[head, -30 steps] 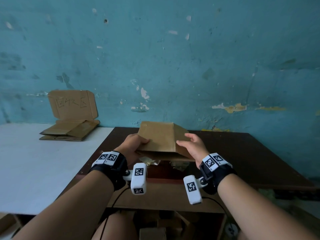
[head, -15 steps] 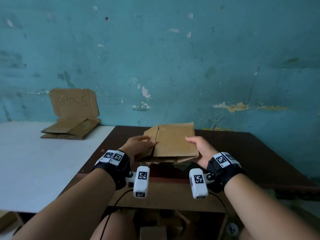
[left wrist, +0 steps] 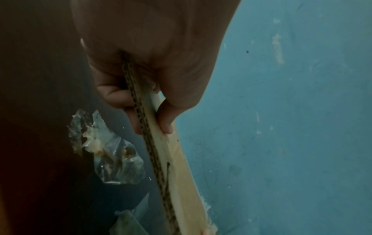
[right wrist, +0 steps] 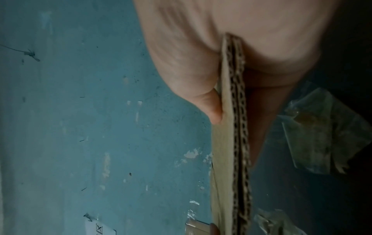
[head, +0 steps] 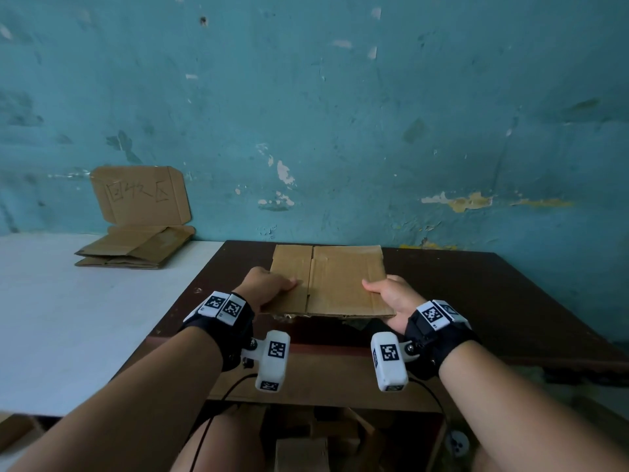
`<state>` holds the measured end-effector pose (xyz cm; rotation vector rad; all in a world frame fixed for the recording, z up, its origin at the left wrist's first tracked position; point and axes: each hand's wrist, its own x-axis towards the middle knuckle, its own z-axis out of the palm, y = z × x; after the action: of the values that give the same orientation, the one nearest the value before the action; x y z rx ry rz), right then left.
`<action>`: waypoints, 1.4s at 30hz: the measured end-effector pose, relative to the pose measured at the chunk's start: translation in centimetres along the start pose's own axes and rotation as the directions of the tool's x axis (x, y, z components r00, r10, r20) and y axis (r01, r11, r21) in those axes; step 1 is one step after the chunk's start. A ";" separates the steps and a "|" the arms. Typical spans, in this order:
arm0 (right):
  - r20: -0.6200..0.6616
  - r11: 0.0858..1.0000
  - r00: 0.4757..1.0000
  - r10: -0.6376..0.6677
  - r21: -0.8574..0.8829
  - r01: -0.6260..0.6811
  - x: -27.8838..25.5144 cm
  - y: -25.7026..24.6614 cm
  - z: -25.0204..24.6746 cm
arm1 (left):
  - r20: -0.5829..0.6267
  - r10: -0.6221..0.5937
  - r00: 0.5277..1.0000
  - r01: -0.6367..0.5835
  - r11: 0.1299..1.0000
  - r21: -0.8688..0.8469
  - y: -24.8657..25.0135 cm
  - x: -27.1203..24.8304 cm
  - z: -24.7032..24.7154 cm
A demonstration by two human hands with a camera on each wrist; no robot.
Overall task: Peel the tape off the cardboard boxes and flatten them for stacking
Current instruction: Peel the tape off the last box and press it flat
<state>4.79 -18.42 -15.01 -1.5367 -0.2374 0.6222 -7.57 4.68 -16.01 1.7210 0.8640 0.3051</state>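
Observation:
A flattened cardboard box (head: 340, 284) is held level just above the dark brown table (head: 493, 301). My left hand (head: 272, 289) grips its left near corner, thumb on top and fingers underneath. My right hand (head: 391, 298) grips the right near corner the same way. In the left wrist view the left hand (left wrist: 153, 111) pinches the double corrugated edge of the box (left wrist: 161, 159). In the right wrist view the right hand (right wrist: 219, 101) pinches the box edge (right wrist: 239, 143). Crumpled peeled clear tape (left wrist: 108, 149) lies on the table beneath the box, and shows as tape (right wrist: 322, 132) in the right wrist view.
A white table (head: 85, 318) adjoins on the left. On it, by the blue wall (head: 340, 114), lies a stack of flattened boxes (head: 136, 248) with a handwritten cardboard sign (head: 139, 195) leaning behind. More cardboard (head: 303, 451) sits below the table's near edge.
The box was partly open and tilted one second ago; it has been pressed flat and turned level. Both hands shifted outward to its near corners.

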 end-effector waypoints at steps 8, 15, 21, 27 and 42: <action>-0.064 0.988 0.996 -0.069 -0.140 0.060 1.0 0.5 0.9 | -0.133 0.120 0.984 -0.058 0.917 0.395 0.5 0.3 0.2; -0.135 0.987 0.985 -0.105 -0.136 0.087 0.5 0.2 1.3 | 0.007 0.094 0.996 -0.094 0.978 0.187 1.4 -1.2 -1.0; -0.182 0.999 0.982 -0.051 -0.006 0.051 0.8 -0.9 0.0 | 0.239 0.013 0.971 0.048 0.968 -0.248 1.9 -2.9 -0.6; 0.031 0.974 0.999 0.023 0.226 -0.030 0.0 -0.6 0.4 | 0.054 -0.007 0.999 0.023 0.956 -0.294 2.8 -2.7 0.2; 0.340 0.975 0.917 0.211 -0.145 -0.170 -2.0 0.9 -2.2 | 0.113 -0.162 0.980 0.187 0.946 -0.265 1.1 -3.1 -3.4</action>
<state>4.08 -21.36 -15.55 -1.5597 -0.4038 1.0594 -11.31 4.94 -13.14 1.3804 0.8592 0.2151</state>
